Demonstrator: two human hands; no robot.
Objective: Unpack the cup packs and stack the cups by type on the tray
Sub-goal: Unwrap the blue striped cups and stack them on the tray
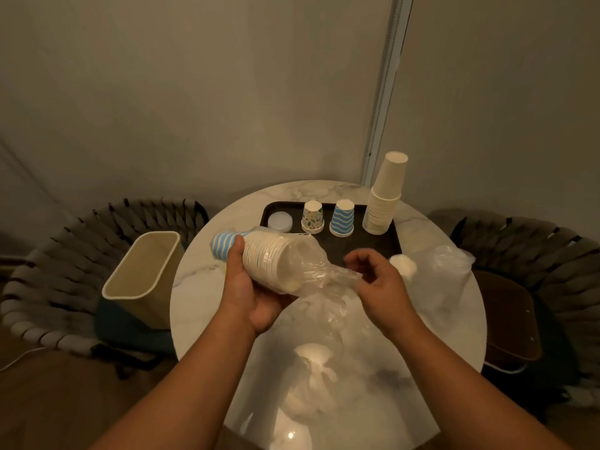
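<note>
Pack point(259, 258) of blue striped cups gripped sideways in left hand point(251, 295) above table point(201, 287) — clear wrap point(328, 277) pinched by right hand point(378, 280). Farther off, tray point(370, 245) with leafy stack point(312, 216), blue stack point(342, 218), tall plain stack point(384, 198) — bin point(146, 274) at left.

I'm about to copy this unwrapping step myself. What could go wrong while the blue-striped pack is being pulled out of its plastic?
1. The left hand grips the blue-striped cup pack tilted, rims toward the plastic wrap pinched by the right hand; a hard tug could spill cups onto the table.
2. The tall plain cup stack stands near the tray edge; a swinging elbow or wrap might topple it.
</note>
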